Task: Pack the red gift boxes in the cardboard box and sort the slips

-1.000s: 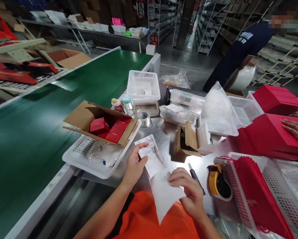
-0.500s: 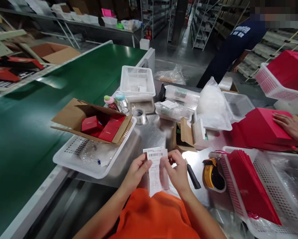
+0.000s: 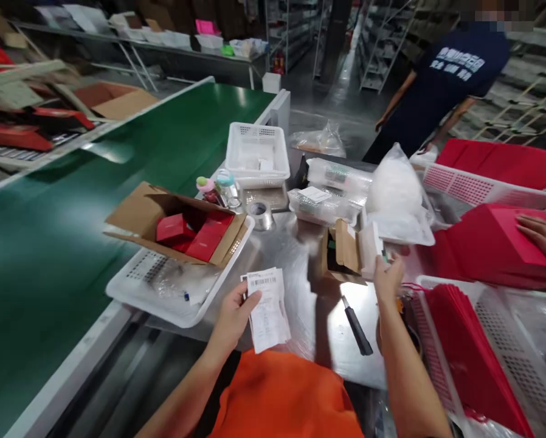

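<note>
My left hand [image 3: 237,309] pinches a small stack of white printed slips [image 3: 267,313], with a barcode near the top of the front one. At the right side of a narrow white box [image 3: 369,248], my right hand [image 3: 388,277] has its fingers drawn together; what they grip is hidden, though a bit of green shows beside the fingertips. Against the white box stands an open brown carton [image 3: 341,249]. A black-handled knife [image 3: 357,328] lies on the metal table [image 3: 295,255], left of my right forearm. That forearm partly covers a tape dispenser [image 3: 399,306].
On the left, an open carton of red boxes [image 3: 138,213] rests on a white basket [image 3: 177,316] beside the green conveyor [image 3: 54,243]. Clear tape [image 3: 260,214] and bubble-wrapped packs [image 3: 339,173] lie farther back. Red bags [image 3: 473,359] fill the right side, where another person's hand [image 3: 540,237] rests.
My right hand has let go of the slips and moved right to the white box. My left hand keeps the slips, now farther left. The person in dark blue has straightened up.
</note>
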The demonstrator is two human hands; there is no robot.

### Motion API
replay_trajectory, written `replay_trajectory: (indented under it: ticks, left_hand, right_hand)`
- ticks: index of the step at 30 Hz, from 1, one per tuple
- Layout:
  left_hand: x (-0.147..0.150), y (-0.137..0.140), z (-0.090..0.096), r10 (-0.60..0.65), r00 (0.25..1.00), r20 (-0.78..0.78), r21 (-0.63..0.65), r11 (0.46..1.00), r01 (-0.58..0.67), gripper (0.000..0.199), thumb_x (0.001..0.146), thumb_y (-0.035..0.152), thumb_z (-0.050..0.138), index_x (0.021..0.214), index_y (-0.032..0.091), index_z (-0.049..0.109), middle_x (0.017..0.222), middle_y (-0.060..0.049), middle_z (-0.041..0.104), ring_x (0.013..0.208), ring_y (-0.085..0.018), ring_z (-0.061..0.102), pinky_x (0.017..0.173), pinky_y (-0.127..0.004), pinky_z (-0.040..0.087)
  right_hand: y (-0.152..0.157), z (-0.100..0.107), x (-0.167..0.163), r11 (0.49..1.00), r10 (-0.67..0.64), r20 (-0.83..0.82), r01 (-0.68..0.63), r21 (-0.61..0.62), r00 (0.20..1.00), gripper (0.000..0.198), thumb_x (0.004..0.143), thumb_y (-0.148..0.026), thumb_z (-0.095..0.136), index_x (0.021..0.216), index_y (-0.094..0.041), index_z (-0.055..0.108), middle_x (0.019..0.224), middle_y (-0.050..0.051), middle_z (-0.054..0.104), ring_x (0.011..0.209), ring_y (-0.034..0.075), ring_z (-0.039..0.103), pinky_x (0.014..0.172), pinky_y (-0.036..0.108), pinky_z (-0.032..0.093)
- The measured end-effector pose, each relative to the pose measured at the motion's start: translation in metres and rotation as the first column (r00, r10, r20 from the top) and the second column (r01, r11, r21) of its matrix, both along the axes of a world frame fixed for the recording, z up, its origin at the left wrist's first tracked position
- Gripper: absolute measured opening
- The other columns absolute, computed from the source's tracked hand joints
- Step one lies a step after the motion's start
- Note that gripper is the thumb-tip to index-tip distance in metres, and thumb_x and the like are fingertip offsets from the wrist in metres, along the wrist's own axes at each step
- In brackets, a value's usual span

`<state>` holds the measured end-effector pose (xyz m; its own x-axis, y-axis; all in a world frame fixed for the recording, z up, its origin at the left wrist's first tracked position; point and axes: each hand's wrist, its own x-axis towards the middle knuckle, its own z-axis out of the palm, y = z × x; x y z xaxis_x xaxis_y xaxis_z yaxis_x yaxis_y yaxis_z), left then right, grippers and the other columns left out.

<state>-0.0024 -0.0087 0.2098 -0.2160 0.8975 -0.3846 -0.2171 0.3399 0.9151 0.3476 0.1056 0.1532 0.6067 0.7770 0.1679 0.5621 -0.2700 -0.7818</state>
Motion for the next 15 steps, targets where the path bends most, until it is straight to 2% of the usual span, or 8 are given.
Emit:
replay_trajectory:
  ticks: [2,4,8,10,12,15]
  left_hand:
    - [0.0,0.001,0.003,-0.008,1.0,-0.029,0.023,1.0,0.008,0.047,0.06,0.05,0.083,0.09,0.015,0.075,0.084,-0.008,0.077,0.077,-0.024,0.068,0.07,-0.032,0.052]
    - [0.001,0.002,0.004,-0.007,0.999,-0.044,0.031,0.999,0.009,0.045,0.063,0.048,0.081,0.092,0.015,0.075,0.085,-0.008,0.076,0.079,-0.025,0.068,0.071,-0.032,0.052]
    - [0.005,0.002,0.002,-0.007,0.998,-0.054,0.035,0.999,0.009,0.041,0.066,0.047,0.08,0.092,0.015,0.075,0.086,-0.008,0.076,0.078,-0.024,0.066,0.07,-0.031,0.05]
    - [0.007,0.002,0.002,-0.014,0.999,-0.05,0.027,1.0,0.015,0.041,0.066,0.047,0.079,0.091,0.015,0.075,0.085,-0.007,0.076,0.076,-0.023,0.066,0.07,-0.031,0.05]
    - [0.009,0.002,0.004,-0.01,0.999,-0.043,0.019,1.0,0.011,0.042,0.064,0.048,0.08,0.091,0.016,0.074,0.085,-0.007,0.075,0.077,-0.024,0.067,0.07,-0.032,0.05]
    - [0.012,0.004,0.006,0.003,0.998,-0.057,0.015,1.0,-0.002,0.043,0.063,0.048,0.081,0.09,0.016,0.075,0.085,-0.007,0.075,0.08,-0.024,0.067,0.072,-0.032,0.051]
  right_hand:
    - [0.018,-0.006,0.017,0.995,0.027,0.032,-0.024,-0.094,0.999,0.056,0.081,-0.045,0.051,0.123,-0.009,0.052,0.127,0.027,0.058,0.123,0.037,0.054,0.108,0.056,0.038]
    - [0.029,-0.015,0.021,0.977,0.139,0.048,-0.129,-0.168,0.989,0.052,0.08,-0.046,0.053,0.119,-0.011,0.056,0.123,0.025,0.064,0.118,0.036,0.059,0.104,0.054,0.043]
    - [0.032,-0.033,0.005,0.916,0.381,0.056,-0.368,-0.163,0.923,0.043,0.082,-0.043,0.057,0.115,-0.017,0.062,0.122,0.019,0.068,0.115,0.031,0.062,0.101,0.046,0.046]
    - [0.032,-0.041,-0.007,0.875,0.468,0.048,-0.455,-0.167,0.882,0.039,0.087,-0.039,0.055,0.117,-0.016,0.062,0.113,0.018,0.071,0.106,0.028,0.064,0.096,0.044,0.047]
    - [0.034,-0.047,-0.015,0.842,0.52,0.039,-0.505,-0.189,0.853,0.03,0.091,-0.034,0.053,0.112,-0.016,0.065,0.1,0.015,0.072,0.094,0.025,0.065,0.089,0.041,0.048]
    - [0.042,-0.049,-0.016,0.835,0.526,0.063,-0.501,-0.226,0.848,0.022,0.091,-0.029,0.054,0.101,-0.017,0.07,0.09,0.012,0.071,0.085,0.024,0.063,0.081,0.037,0.047]
